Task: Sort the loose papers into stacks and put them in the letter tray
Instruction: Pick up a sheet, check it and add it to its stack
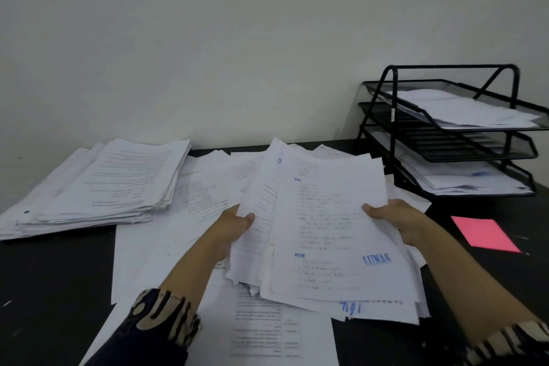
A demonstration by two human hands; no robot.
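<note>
At the desk's left edge a tall stack (98, 187) leans and I think it may slide off. My left hand (237, 226) and right hand (398, 218) pinch the side edges of a loose bundle (335, 226); its uneven sheets could slip out. The letter tray (451, 128) stands at the back right corner of the black desk (44, 291), against a plain wall (208, 38).

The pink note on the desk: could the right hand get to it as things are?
Probably not at once. The right hand grips a sheaf of papers together with the left hand. The pink note lies uncovered just right of it, so once freed, likely yes.
</note>
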